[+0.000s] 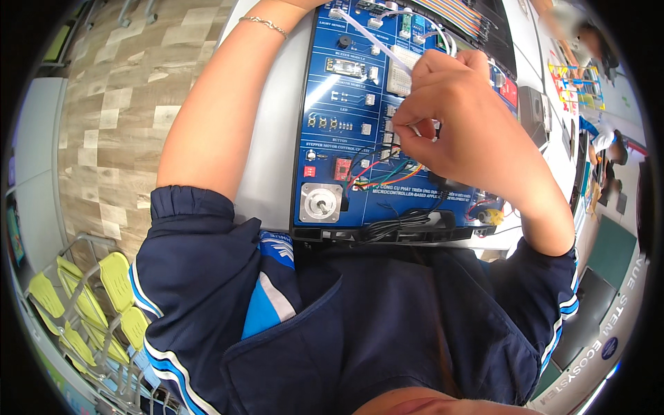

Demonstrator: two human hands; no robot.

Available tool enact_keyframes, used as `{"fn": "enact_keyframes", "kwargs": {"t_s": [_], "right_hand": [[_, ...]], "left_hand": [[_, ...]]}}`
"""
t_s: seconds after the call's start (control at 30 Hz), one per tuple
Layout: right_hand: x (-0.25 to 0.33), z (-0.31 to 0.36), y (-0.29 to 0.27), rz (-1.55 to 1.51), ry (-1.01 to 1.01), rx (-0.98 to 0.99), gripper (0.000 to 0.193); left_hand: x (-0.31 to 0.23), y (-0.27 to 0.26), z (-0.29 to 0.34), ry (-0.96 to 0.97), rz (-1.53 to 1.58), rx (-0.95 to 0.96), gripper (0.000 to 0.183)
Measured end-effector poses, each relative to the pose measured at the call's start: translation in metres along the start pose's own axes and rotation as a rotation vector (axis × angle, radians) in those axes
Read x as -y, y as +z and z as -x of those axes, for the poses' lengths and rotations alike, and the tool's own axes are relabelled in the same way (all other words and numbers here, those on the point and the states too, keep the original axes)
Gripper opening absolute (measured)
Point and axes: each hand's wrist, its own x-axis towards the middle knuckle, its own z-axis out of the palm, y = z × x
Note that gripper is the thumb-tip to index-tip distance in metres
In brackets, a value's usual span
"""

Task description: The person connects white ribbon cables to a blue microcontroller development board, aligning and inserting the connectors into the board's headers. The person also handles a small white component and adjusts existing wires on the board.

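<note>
"Where is the work?"
"On a white bench (266, 162). A blue circuit board (373, 211) in a black case lies at its near edge, with a strip of bench showing along the left."

"And the hands?"
"The right hand (449, 93) is above the middle of the board, fingers curled, thumb and forefinger bent toward each other. A white cable (377, 43) slants from near the board's far left corner to behind those fingers; I cannot tell whether they pinch it. The left hand (303, 3) reaches to that same far left corner, mostly cut off by the picture's edge, so its grip cannot be told."

"What else is on the board?"
"A square silver motor (320, 203) at the near left corner, a red module (343, 169) just beyond, and bundled black cable (398, 223) along the near edge."
</note>
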Motion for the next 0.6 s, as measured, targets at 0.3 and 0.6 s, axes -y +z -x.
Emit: {"fn": "enact_keyframes", "kwargs": {"t_s": [0.3, 0.6], "right_hand": [[0.021, 0.007, 0.014, 0.192, 0.153, -0.101, 0.003], [0.020, 0.011, 0.017, 0.167, 0.162, -0.153, 0.007]], "left_hand": [[0.006, 0.004, 0.003, -0.067, 0.060, -0.001, 0.059], [0.013, 0.006, 0.008, -0.147, 0.098, 0.004, 0.058]]}}
